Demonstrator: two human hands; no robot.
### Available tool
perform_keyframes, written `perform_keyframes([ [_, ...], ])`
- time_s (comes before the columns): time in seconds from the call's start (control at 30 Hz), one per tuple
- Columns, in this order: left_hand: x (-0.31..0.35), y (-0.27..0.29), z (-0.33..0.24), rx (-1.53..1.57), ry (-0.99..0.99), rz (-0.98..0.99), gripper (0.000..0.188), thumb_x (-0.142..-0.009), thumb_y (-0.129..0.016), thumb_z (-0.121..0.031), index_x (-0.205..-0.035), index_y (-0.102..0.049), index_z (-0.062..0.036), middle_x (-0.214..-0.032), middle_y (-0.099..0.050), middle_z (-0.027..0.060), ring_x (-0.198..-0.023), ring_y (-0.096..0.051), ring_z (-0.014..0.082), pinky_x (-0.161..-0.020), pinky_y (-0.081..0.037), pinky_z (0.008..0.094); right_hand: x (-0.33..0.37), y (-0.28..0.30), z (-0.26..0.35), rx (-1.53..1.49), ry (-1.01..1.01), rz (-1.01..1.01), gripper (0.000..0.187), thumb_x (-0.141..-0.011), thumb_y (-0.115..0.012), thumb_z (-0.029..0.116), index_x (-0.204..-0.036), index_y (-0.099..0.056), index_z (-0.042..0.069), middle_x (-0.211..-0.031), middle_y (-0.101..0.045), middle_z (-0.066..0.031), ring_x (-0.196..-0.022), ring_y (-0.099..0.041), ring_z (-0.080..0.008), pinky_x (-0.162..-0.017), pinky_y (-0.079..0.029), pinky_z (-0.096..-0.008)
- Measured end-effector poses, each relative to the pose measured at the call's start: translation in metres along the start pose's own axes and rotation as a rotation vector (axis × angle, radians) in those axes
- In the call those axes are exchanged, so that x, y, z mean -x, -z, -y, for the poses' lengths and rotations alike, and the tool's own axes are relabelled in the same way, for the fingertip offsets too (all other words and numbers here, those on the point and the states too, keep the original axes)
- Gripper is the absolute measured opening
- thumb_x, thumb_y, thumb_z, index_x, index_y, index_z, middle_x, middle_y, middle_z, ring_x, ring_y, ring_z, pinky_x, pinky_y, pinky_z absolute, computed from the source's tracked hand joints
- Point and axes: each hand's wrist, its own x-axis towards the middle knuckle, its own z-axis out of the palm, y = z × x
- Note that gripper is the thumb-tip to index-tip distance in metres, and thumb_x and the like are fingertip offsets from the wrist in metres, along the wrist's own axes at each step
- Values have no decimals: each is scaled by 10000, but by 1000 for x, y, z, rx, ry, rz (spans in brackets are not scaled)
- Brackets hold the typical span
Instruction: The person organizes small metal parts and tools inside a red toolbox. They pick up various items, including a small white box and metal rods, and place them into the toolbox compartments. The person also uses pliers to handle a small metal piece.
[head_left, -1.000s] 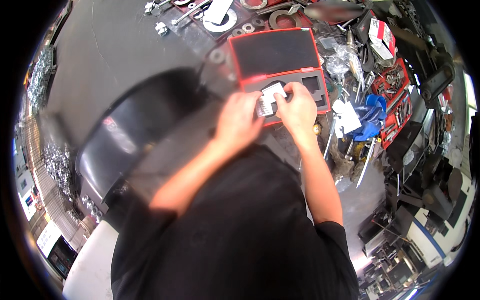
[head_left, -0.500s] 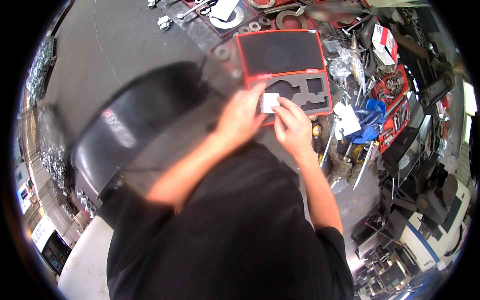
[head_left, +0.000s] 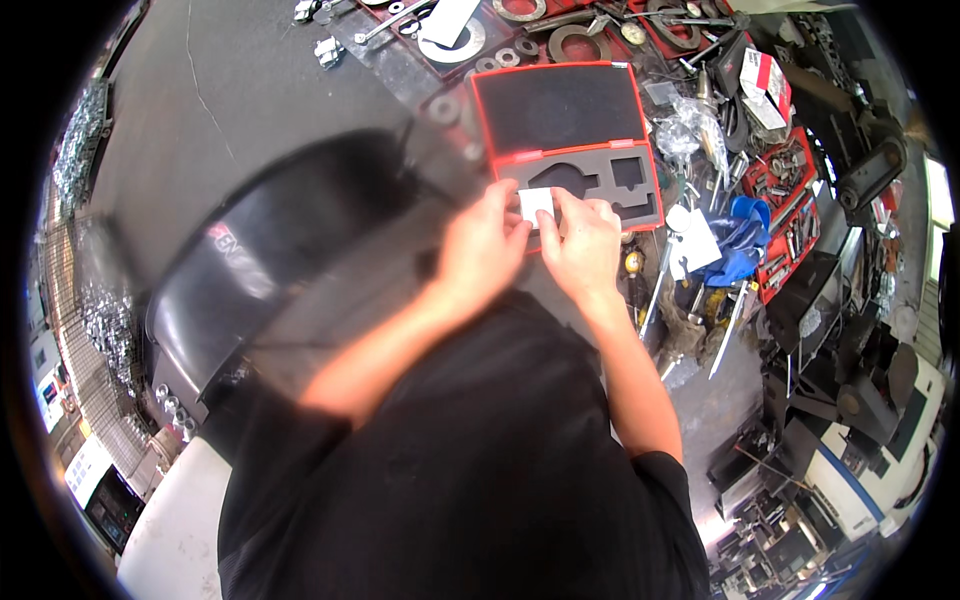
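Observation:
Between my two hands is a small white squarish piece [head_left: 537, 200], perhaps folded paper or a little packet. My left hand [head_left: 487, 243] grips its left edge, thumb and fingers closed. My right hand [head_left: 585, 240] pinches it from the right, the thumb lying across its front. Just beyond both hands lies an open red case [head_left: 655, 190] with its lid tipped back. Grey foam [head_left: 603, 172] fills the case, with a round-ended cutout and several angular ones. My hands cover the case's near left part.
Washers and rings crowd a red tray [head_left: 470, 55] beyond the case. Right of it lie clear plastic bags [head_left: 690, 130], a red-and-white box [head_left: 766, 85], a blue cloth [head_left: 735, 250] and red tool trays [head_left: 795, 240]. A large black curved cover [head_left: 290, 240] stands at left.
My right hand has turned, and its thumb now lies over the front of the white piece. The piece stays in about the same place, held by both hands.

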Motion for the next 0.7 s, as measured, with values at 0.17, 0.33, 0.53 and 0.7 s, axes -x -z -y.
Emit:
perform_keyframes([
  [0.17, -5, 2, -3, 20, 75, 19, 508, -953, -717, -14, -1416, -525, 68, -1192, -750, 241, -1017, -789, 268, -848, -654, 364, -2, -3, 1, -210, -90, -46, 384, -890, -793, 142, -1249, -726, 22, -1026, -761, -124, -992, -692, -313, -898, -543, -441],
  [0.33, -5, 1, -3, 169, 101, 14, 438, -1001, -701, -57, -1399, -559, 58, -1156, -761, 186, -1053, -765, 219, -863, -641, 353, -1, -2, -6, -851, -361, 103, 386, -927, -809, 49, -1285, -691, -34, -1092, -756, -70, -930, -727, -116, -827, -599, -276],
  [0.53, -13, 24, -9, 112, 99, 260, 302, -1011, -715, -93, -1274, -661, 45, -1108, -777, 136, -997, -758, 191, -844, -601, 339, 11, 15, -7, -1263, -563, 201, 339, -976, -773, 50, -1280, -674, -62, -1141, -755, -97, -1009, -734, -149, -919, -598, -301],
  [0.7, -8, 26, -16, 57, 101, 331, 283, -1001, -717, -85, -1244, -674, 54, -1086, -787, 142, -992, -763, 201, -882, -597, 348, 24, 21, -15, -1160, -519, 267, 321, -998, -753, 65, -1291, -676, -40, -1120, -756, -81, -982, -726, -138, -887, -590, -291],
])
